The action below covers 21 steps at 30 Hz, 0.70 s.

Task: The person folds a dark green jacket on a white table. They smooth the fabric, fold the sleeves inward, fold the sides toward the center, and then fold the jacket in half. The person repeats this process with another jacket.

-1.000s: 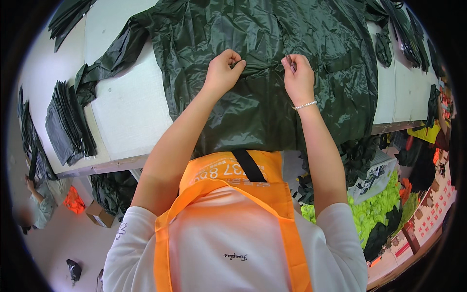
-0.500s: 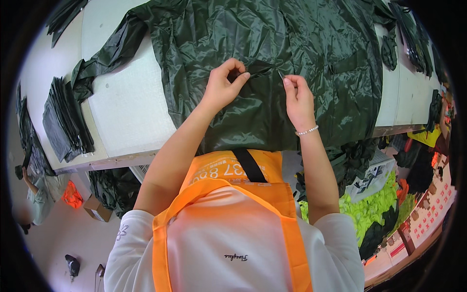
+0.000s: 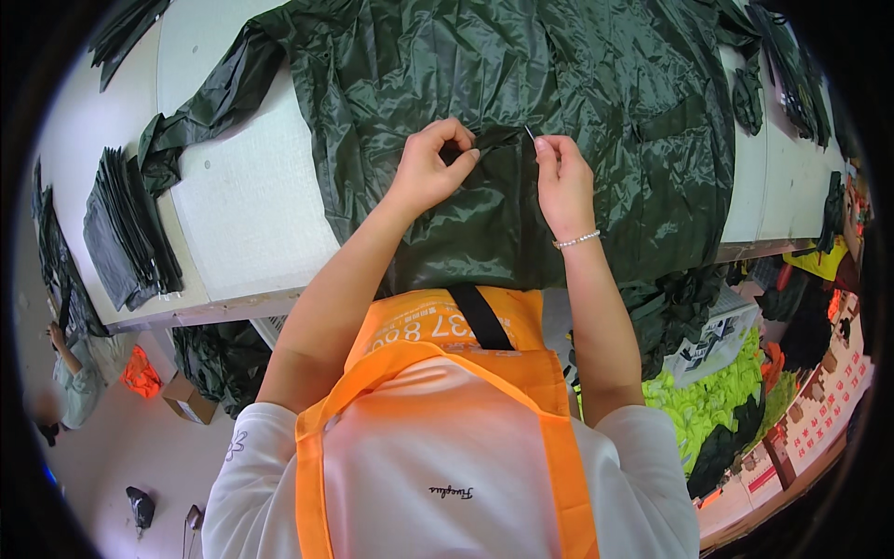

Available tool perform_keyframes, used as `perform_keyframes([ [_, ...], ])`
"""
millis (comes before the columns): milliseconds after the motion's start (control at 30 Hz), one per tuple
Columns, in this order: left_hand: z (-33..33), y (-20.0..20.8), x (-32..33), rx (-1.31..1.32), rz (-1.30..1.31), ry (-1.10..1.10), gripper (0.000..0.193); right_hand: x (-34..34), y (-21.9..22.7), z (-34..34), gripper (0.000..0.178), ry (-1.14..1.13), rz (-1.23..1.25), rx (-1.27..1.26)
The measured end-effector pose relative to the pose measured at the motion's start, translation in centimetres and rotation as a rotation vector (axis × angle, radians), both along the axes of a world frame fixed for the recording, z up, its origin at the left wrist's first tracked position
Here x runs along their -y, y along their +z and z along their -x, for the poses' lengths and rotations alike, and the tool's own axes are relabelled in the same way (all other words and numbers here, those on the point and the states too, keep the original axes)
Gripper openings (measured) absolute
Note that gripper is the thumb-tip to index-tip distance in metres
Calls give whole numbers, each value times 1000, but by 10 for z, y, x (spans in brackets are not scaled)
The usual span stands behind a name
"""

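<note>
A shiny dark green garment (image 3: 596, 56) lies spread over the table, one sleeve stretching out to the left. My left hand (image 3: 436, 166) pinches a raised fold of its cloth, near a slit-like pocket edge (image 3: 495, 140). Between the thumb and fingers of my right hand (image 3: 564, 182) is a thin, pale metal tool (image 3: 531, 133), too small to name. Its tip reaches up by the right end of that edge; whether it touches the cloth I cannot tell.
On the white table (image 3: 233, 219), a stack of dark cut pieces (image 3: 128, 233) sits at the left. More dark garments (image 3: 787, 79) lie far right. Below the table's right side are a white crate (image 3: 712, 345) and bright yellow-green cloth (image 3: 684, 410). Another person (image 3: 76, 377) is at far left.
My right hand has moved slightly up and left, bringing the thin tool to the end of the slit-like edge. My left hand has kept its pinch, shifting barely.
</note>
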<state>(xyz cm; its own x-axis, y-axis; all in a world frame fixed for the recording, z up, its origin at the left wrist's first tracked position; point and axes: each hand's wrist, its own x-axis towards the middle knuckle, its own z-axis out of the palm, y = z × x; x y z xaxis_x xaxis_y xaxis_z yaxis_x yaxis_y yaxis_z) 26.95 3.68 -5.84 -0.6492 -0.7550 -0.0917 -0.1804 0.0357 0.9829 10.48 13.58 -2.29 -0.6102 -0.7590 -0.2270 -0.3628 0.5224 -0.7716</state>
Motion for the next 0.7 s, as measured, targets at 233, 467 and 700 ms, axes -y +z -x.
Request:
perform_keyframes([
  [233,0,2,1,15,-28,2,15,11,-4,-1,22,17,-13,-42],
  [467,2,1,1,-38,-145,51,14,12,-10,2,19,8,-14,-72],
  [700,22,10,35,48,-376,131,13,35,-1,18,23,110,319,175],
])
